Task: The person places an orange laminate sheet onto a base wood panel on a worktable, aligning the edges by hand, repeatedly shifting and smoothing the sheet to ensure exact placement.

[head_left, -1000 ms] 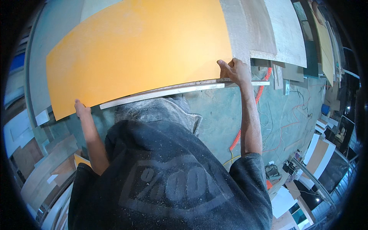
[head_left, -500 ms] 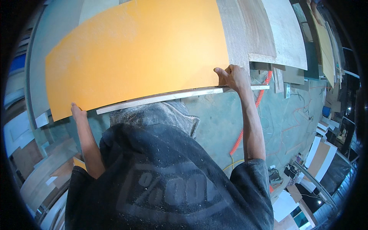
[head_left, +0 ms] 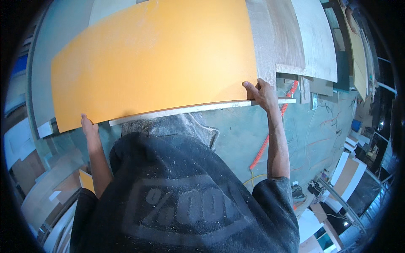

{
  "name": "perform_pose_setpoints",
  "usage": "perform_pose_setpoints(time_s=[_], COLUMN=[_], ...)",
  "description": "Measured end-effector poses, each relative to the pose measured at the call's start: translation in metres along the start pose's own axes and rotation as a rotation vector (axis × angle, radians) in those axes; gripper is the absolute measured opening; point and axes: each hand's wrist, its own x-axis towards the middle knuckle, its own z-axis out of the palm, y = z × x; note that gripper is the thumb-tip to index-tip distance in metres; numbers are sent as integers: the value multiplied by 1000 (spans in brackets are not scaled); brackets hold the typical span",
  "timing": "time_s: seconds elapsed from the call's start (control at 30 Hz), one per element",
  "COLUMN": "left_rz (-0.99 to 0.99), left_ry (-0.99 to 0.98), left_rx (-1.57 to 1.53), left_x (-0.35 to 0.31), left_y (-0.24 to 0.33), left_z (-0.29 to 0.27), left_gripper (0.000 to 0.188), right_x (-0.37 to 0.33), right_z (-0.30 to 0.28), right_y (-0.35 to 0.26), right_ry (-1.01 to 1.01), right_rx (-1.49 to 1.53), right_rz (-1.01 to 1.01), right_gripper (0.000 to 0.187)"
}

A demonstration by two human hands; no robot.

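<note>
A large orange sheet [head_left: 156, 59] lies across the work table in front of me. My left hand [head_left: 88, 125] grips its near edge close to the left corner, thumb on top and the other fingers hidden underneath. At the near right corner, my right hand [head_left: 262, 93] holds the sheet, its thumb over the orange face and its fingers curled around the side edge. A narrow pale strip [head_left: 190, 110] runs just below the sheet's near edge and sticks out to the right past my right hand.
Grey-brown boards [head_left: 289, 33] and a whitish panel [head_left: 316, 42] lie right of the sheet. A coiled orange air hose [head_left: 260, 154] hangs down to the floor [head_left: 236, 135]. Offcuts and panels [head_left: 348, 177] stand at the far right; more boards [head_left: 55, 181] are stacked at the left.
The orange sheet's right side has shifted slightly right and toward me, with my right hand still on its corner. My left hand has moved very little.
</note>
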Motion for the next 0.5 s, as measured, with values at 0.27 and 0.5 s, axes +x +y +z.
perform_pose_setpoints(time_s=[0.27,0.5], left_rz=[-12,59], left_ry=[143,70], left_rx=[-88,-138], left_x=[-34,-28], left_y=[-2,-8], left_z=[25,14], left_gripper=[54,65], right_x=[0,0], right_z=[1,3], right_y=[-3,-4], right_ry=[4,-24], right_rx=[-222,-252], right_rz=[22,80], right_gripper=[82,84])
